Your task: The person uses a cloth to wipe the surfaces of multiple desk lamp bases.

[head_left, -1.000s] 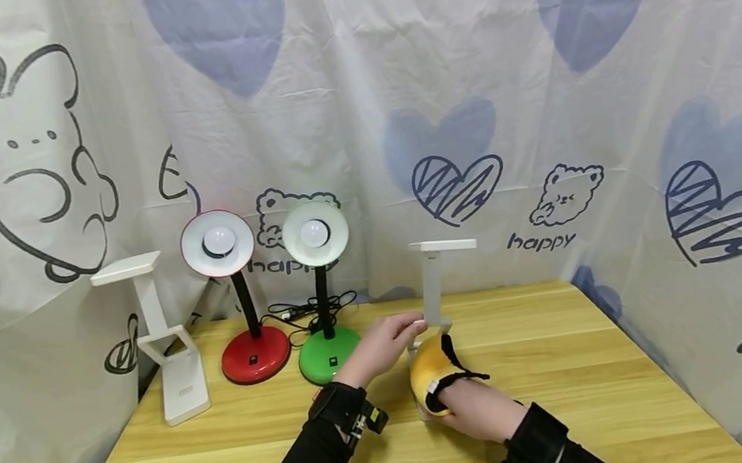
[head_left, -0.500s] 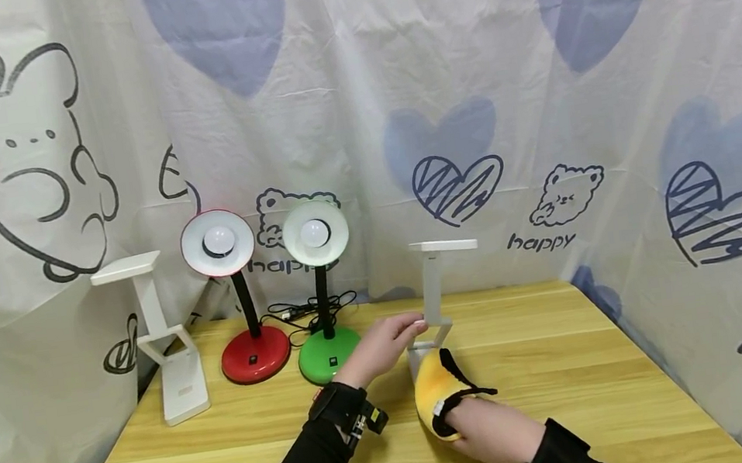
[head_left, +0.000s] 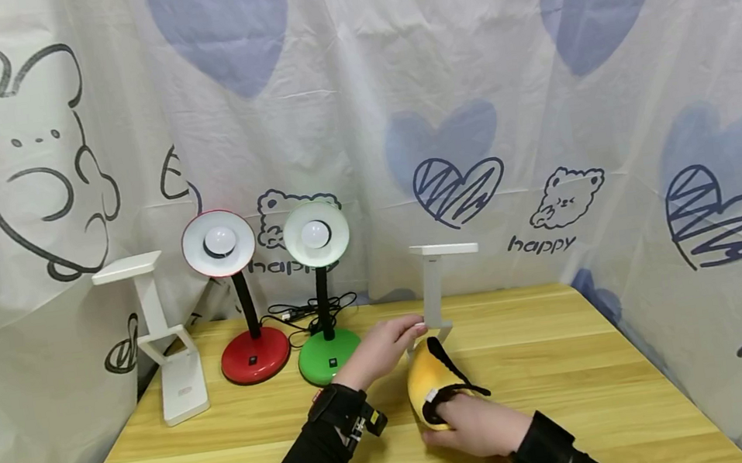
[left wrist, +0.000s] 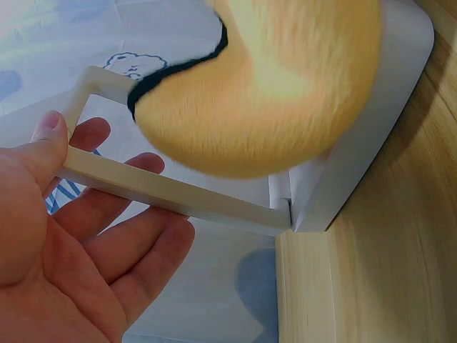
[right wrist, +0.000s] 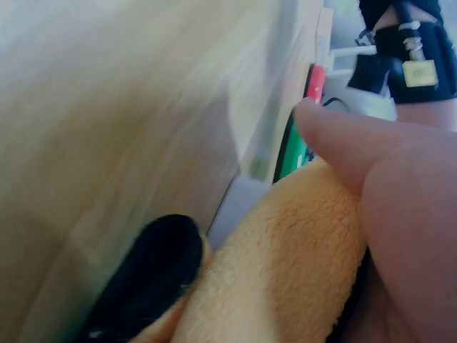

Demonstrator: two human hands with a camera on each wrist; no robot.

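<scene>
My left hand (head_left: 382, 347) pinches the hinged frame (left wrist: 143, 182) of a white folding desk lamp (head_left: 431, 286), thumb on one side and fingertips on the other. A fuzzy yellow mitt (head_left: 427, 380) with black edging and a black strap is on my right hand (head_left: 477, 422); its fingers go in under the black edge and are hidden, and the thumb shows outside. Seen from the left wrist, the mitt overlaps the lamp's base (left wrist: 378, 121) just beyond the frame. From the head, the mitt covers most of that base.
A red desk lamp (head_left: 256, 354) and a green one (head_left: 329, 356) stand left of my left hand, with black cables (head_left: 304, 311) behind them. Farther left is another white folding lamp (head_left: 183, 385). A patterned curtain (head_left: 540, 123) hangs behind the wooden table (head_left: 571, 361).
The right hand with the mitt slid toward me along the lamp's base, then moved back away from me toward the lamp's hinge. My left hand has kept its grip in the same place.
</scene>
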